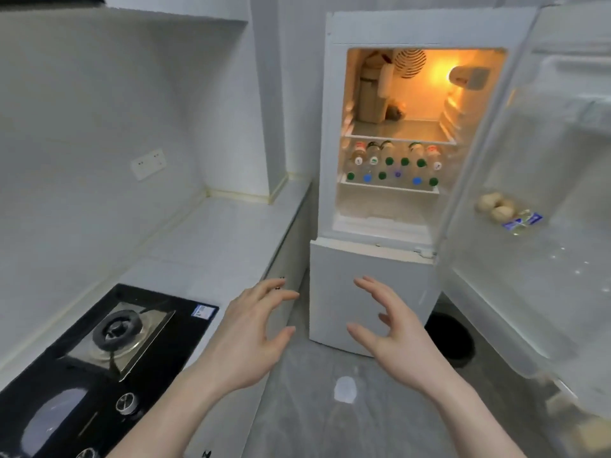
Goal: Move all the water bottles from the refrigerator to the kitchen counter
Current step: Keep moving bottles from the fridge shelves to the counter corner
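Head view, start of the transfer. The refrigerator [390, 133] stands at twelve o'clock with its upper door [542, 193] swung open toward three o'clock and the interior lamp lit. The water bottles [391, 166] stand upright in close rows on the lower shelf [390, 188], caps green, blue and white toward the viewer; none has yet reached the kitchen counter [211, 239], which runs from nine to eleven o'clock beside the gas hob [109, 342] at eight o'clock. The left hand [246, 338] and the right hand [393, 328] hover at six o'clock, palms facing each other, fingers spread wide and gently curved, holding nothing and well apart from the shelf. The step in hand is judged to be the reach. Sound practice: take the front-row bottles first, one per hand, closing round the body below the cap; lift slightly before drawing outward so neighbours stay upright; set each down toward ten o'clock, clear of the burner.
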Tool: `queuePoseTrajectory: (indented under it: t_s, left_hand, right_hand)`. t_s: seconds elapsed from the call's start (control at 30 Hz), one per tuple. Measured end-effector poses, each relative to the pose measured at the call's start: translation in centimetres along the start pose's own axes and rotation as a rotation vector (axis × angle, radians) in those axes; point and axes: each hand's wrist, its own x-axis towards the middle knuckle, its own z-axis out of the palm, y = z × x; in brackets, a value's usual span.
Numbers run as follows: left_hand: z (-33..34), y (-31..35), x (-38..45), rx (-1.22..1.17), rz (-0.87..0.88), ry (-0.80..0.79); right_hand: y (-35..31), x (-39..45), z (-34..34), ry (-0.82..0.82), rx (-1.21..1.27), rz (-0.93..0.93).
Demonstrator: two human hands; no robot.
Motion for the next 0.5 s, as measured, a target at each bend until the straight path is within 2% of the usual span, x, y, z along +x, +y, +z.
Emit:
queuePoseTrajectory:
  t_s: [0.27,0.5]
  left_hand:
    - [3.5,2.1,12.5,-0.057,0.22,-0.142]
    - [4.6,2.4,22.5,-0.069,0.365,-0.189]
  right_hand:
    - [3.5,3.7,-5.5,0.241,-0.022,0.139]
    - [5.0,8.7,-8.6,0.408,-0.084,0.197]
